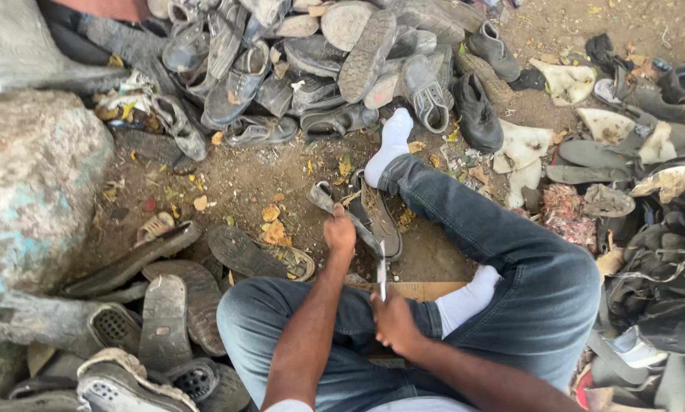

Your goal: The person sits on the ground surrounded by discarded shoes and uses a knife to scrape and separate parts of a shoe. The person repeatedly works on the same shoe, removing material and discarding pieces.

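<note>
The worn shoe point(361, 214) is held on the dirt ground point(243, 179), just in front of the seated person's crossed legs in blue jeans point(525, 267), with the white sock point(390, 145) of the stretched leg lying just beyond it. Its long axis runs slanted, from the loose upper end near the left hand point(339, 231) down toward the knife point(381, 276) near the person's lap.

The left hand is closed around the upper part of the shoe, the fingers wrapped tight on the leather; the grip is seen from behind, so the fingertips themselves are hidden. The right hand point(394, 320) is closed as a fist on the handle of the knife, and the thin blade is pointed up and away from the body, so that its tip meets the near end of the shoe. A flat piece of cardboard point(422, 290) is seen under the blade, between the shoe and the lap.

Of the two hands, the left is the one on the shoe; the right is a little nearer to the body and reaches the shoe only through the blade. Beyond the shoe, a large pile of old shoes point(319, 69) is heaped, and to the left of the shoe loose soles point(175, 305) are scattered beside a big rock point(37, 175).
</note>
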Action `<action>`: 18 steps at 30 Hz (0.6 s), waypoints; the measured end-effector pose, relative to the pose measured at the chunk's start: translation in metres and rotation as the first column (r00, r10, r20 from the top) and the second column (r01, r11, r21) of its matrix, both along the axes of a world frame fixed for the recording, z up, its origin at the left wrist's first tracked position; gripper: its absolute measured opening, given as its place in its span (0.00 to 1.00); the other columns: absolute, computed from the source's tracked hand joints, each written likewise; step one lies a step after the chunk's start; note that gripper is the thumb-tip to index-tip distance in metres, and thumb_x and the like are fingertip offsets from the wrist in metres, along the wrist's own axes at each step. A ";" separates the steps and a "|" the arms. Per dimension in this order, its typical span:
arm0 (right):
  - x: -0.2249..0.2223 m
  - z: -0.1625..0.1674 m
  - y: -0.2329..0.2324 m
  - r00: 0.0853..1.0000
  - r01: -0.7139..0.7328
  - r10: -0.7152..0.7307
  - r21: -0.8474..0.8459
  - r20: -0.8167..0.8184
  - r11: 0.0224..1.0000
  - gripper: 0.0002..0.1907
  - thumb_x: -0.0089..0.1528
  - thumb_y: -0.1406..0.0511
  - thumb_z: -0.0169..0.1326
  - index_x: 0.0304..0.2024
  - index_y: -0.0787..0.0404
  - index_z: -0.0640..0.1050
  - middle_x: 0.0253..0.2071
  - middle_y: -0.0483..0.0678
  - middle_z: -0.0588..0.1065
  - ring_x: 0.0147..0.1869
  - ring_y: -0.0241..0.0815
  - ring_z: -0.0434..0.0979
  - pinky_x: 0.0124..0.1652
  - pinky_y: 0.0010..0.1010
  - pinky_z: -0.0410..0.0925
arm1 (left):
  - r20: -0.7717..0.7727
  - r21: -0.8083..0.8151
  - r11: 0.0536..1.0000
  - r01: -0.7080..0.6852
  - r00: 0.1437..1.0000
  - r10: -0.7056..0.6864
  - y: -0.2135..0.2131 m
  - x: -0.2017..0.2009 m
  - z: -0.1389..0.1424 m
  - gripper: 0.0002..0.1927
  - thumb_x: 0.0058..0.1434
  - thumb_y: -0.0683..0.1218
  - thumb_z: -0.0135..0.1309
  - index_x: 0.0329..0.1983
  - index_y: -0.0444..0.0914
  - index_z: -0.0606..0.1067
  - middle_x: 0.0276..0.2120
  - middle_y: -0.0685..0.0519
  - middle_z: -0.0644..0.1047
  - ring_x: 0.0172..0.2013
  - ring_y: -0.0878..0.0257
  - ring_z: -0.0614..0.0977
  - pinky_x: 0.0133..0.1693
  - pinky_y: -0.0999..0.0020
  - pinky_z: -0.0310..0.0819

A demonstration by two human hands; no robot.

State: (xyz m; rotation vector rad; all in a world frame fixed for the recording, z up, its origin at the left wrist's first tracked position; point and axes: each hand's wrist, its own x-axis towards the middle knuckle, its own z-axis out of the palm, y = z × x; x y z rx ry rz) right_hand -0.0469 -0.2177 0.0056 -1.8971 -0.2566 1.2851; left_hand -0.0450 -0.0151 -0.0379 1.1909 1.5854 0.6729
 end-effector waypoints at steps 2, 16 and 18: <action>-0.007 0.002 0.003 0.999 0.037 -0.037 0.013 -0.029 0.999 0.08 0.68 0.62 0.46 0.41 0.61 0.67 0.19 0.47 0.67 0.11 0.41 0.64 0.10 0.35 0.55 | 0.122 -0.117 0.992 -0.041 0.991 0.055 0.000 -0.001 0.004 0.40 0.68 0.66 0.39 0.37 0.21 0.77 0.36 0.26 0.79 0.36 0.35 0.79 0.43 0.43 0.72; 0.029 -0.032 0.003 0.894 -0.184 0.209 -0.101 0.396 0.978 0.17 0.66 0.59 0.50 0.57 0.55 0.73 0.28 0.60 0.74 0.24 0.60 0.75 0.25 0.50 0.67 | 0.168 -0.263 0.952 -0.155 0.965 0.203 0.020 -0.027 -0.009 0.27 0.64 0.56 0.56 0.48 0.26 0.79 0.46 0.34 0.81 0.45 0.46 0.81 0.47 0.51 0.75; 0.036 -0.037 0.001 0.599 -0.433 0.453 -0.210 0.660 0.877 0.24 0.63 0.56 0.52 0.61 0.54 0.72 0.37 0.64 0.79 0.40 0.67 0.80 0.38 0.56 0.72 | -0.099 -0.293 0.950 -0.109 0.992 0.083 0.018 -0.032 -0.009 0.30 0.67 0.57 0.56 0.54 0.24 0.77 0.53 0.32 0.80 0.53 0.43 0.83 0.53 0.54 0.75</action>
